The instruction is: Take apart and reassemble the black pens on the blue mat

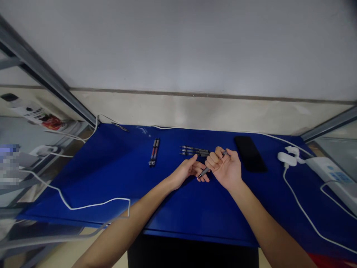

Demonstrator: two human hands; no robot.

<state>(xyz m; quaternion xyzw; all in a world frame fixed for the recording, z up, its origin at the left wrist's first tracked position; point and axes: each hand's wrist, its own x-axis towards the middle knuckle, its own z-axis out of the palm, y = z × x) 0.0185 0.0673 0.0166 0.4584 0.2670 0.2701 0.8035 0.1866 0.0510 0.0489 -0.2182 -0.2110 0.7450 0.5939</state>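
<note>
My right hand [226, 168] is closed around a dark pen [203, 173], its fingers curled and the palm turned toward me. The pen slants down to the left, and its pointed end reaches in front of the fingers of my left hand [187, 172]. That left hand is open, thumb and fingers apart; whether it touches the pen I cannot tell. Just behind both hands, several black pens [191, 150] lie side by side on the blue table [111, 178], their right ends partly hidden by my right hand. Two more pens [154, 152] lie together farther left.
A black phone [250, 153] lies right of my hands. Beyond it are a white charger [287, 159], its cable and a white power strip [331, 178]. Another pen [120, 127] rests at the back left corner. A white cable [97, 204] crosses the left side near my forearm.
</note>
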